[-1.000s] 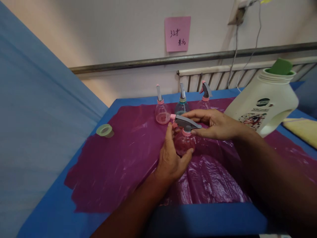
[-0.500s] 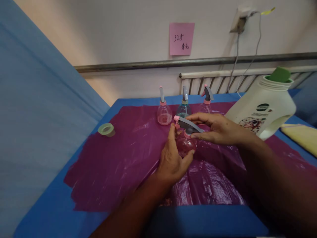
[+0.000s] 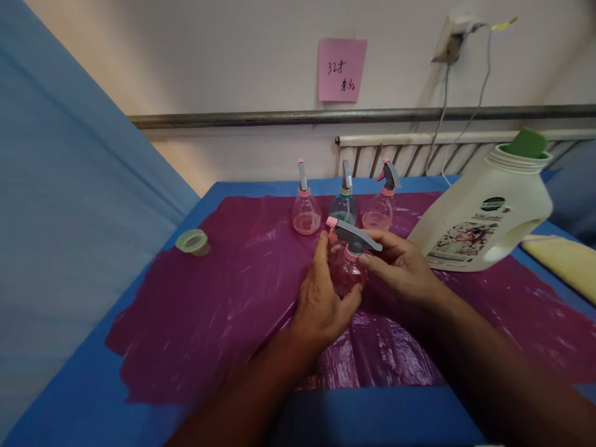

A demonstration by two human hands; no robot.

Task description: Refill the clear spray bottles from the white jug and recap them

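My left hand (image 3: pixel 323 304) is wrapped round the clear round body of a spray bottle (image 3: pixel 347 273) with a grey and pink trigger head. Thumb and fingers of my right hand (image 3: pixel 403 264) close on the same bottle at its pink collar, just under the grey lever. Its nozzle points left, and the bottle is upright. Behind it stand three more spray bottles: one with a pink collar and pink liquid (image 3: pixel 306 217), a teal one (image 3: pixel 342 205) partly hidden by the held bottle's head, and another pink-collared one (image 3: pixel 378 214).
A large white detergent jug (image 3: pixel 484 205) with a green cap stands to the right, beside a yellow cloth (image 3: pixel 563 261). A small pale green cup-like cap (image 3: pixel 193 242) lies at left on the purple plastic sheet (image 3: pixel 200 323). A metal rail (image 3: pixel 261 118) runs along the wall.
My right hand has shifted down from the grey trigger head to the bottle's collar. My left hand keeps its hold on the body. The view has shifted slightly.
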